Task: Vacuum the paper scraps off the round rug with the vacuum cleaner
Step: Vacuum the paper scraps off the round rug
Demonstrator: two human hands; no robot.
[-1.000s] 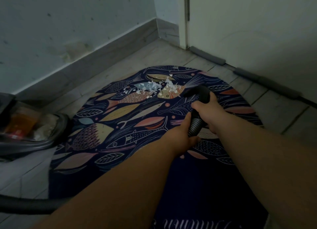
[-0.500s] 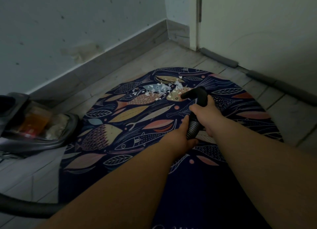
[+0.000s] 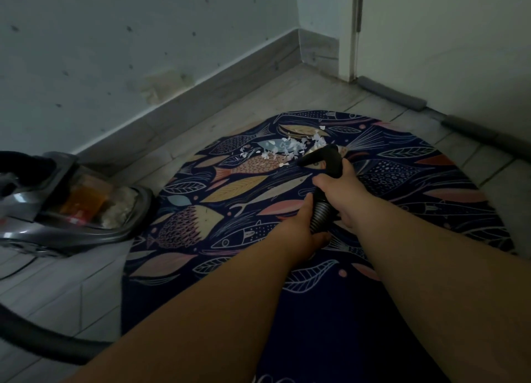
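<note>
A round dark-blue rug (image 3: 402, 187) printed with fish and leaves lies on the floor. A small heap of white paper scraps (image 3: 287, 148) sits on its far part. Both hands hold the black vacuum hose (image 3: 320, 213). My right hand (image 3: 342, 191) grips the curved black handle, whose open nozzle end (image 3: 309, 160) points left at the edge of the scraps. My left hand (image 3: 301, 230) grips the ribbed hose just below it.
The grey canister vacuum (image 3: 71, 210) with a clear dust bin stands on the floor left of the rug. Its hose (image 3: 43, 345) loops along the bottom left. A wall with a skirting board runs behind, and a door with a draught stopper (image 3: 390, 94) stands at the right.
The nozzle has shifted left towards the scraps and now touches the heap's near edge. The view has swung left, so the canister sits further into frame. Both grips are unchanged.
</note>
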